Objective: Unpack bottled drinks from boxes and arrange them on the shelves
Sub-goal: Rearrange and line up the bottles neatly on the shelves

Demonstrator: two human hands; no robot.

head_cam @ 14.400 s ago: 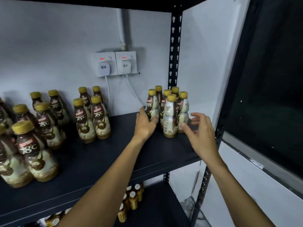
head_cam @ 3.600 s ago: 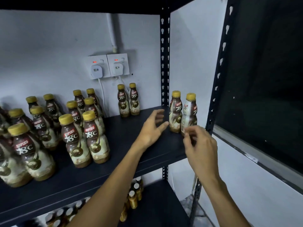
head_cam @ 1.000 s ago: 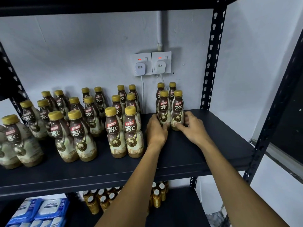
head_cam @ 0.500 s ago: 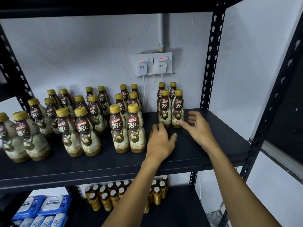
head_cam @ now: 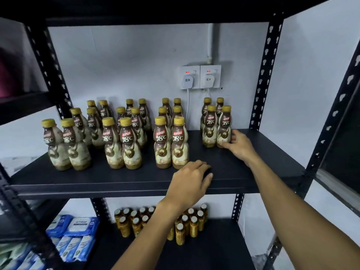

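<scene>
Several brown-and-cream Kopiko 78°C bottles with gold caps stand in paired rows on the black middle shelf (head_cam: 268, 164). The rightmost group (head_cam: 210, 125) stands under the wall sockets. My right hand (head_cam: 240, 146) touches the base of that group's front right bottle (head_cam: 225, 126), thumb along its foot and fingers against its right side. My left hand (head_cam: 190, 182) rests palm down on the shelf's front edge, fingers loosely bent and holding nothing, just right of the nearest pair of bottles (head_cam: 171, 142).
Two white sockets with plugs and cables (head_cam: 200, 76) sit on the wall behind the bottles. Black perforated uprights (head_cam: 263, 75) frame the bay. The shelf below carries several small amber bottles (head_cam: 136, 221) and blue-white packs (head_cam: 78, 230).
My left hand has slid back to the shelf's front edge. My right hand has returned to the base of the rightmost bottles. The view has pulled back and shifted left.
</scene>
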